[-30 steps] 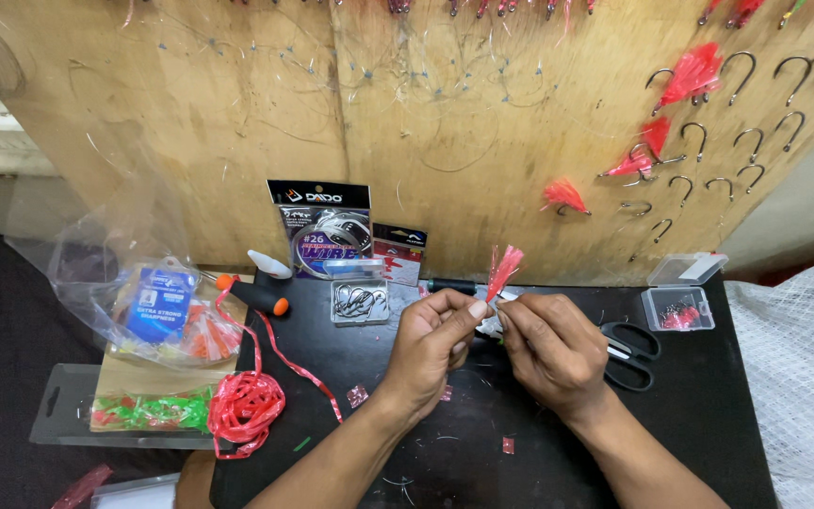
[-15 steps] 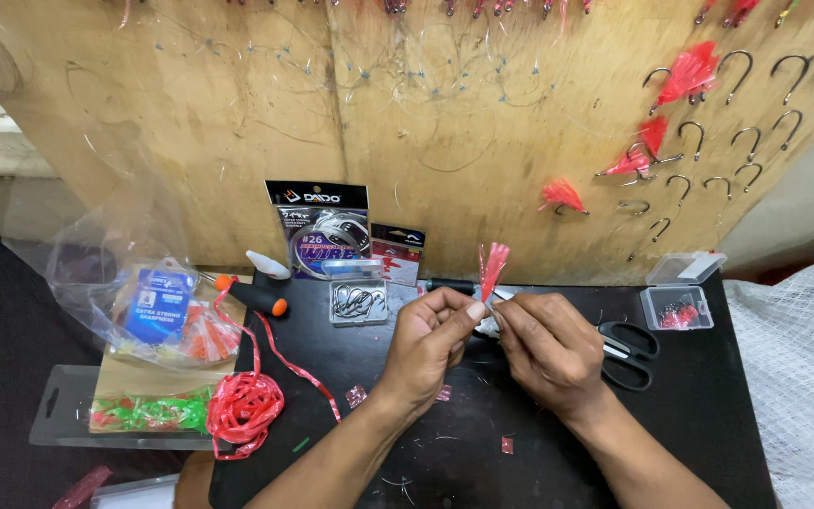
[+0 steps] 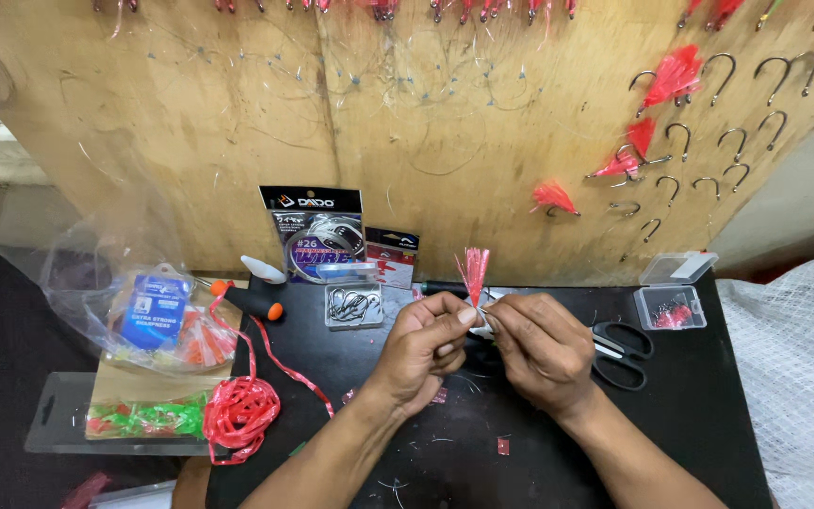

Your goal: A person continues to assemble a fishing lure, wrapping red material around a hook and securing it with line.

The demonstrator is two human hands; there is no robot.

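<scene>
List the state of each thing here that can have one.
Left hand: pinching the pink tuft.
Right hand: pinching at the tuft's base.
Pink tuft: held upright.
Small clear box: lid open.
Scissors: lying flat, blades hidden.
Hook box: cannot tell.

Two bare forearms come up from the lower edge of the view over the flat black rectangular work table [image 3: 708, 415], with no sleeve, cuff or glove showing anywhere along them. The left hand [image 3: 423, 349] and the right hand [image 3: 541, 349] are both uncovered. No ring, watch or wristband shows on either one. The fingernails that can be seen are short and plain. The elbows and everything above them fall outside the frame.
</scene>
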